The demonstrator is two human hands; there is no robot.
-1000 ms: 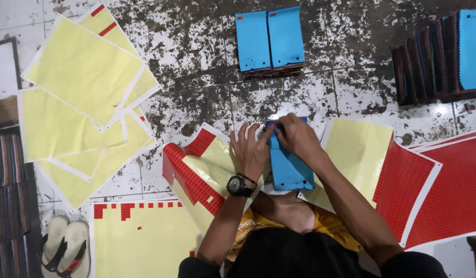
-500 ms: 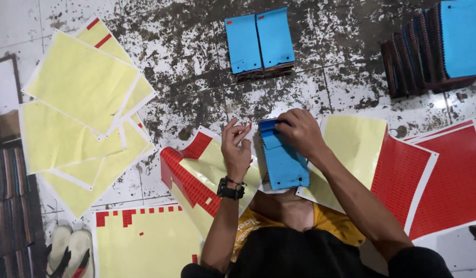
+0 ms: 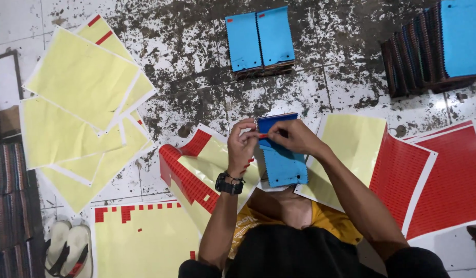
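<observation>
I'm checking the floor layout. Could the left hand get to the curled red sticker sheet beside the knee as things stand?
Probably yes. The left hand hovers right above the curled red sticker sheet, and nothing lies between them; but its fingertips now pinch a small red sticker at the blue swatch book.

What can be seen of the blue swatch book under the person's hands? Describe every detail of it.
The blue swatch book is a narrow rectangle with a plain blue cover, matte like card or cloth. It lies lengthwise over the person's lap, its near end towards the body and its top edge darker blue. The right hand rests on its upper part, and the left hand meets it at the top left corner, where the fingers pinch a tiny red sticker. Beneath it lie yellow and red sticker sheets.
</observation>
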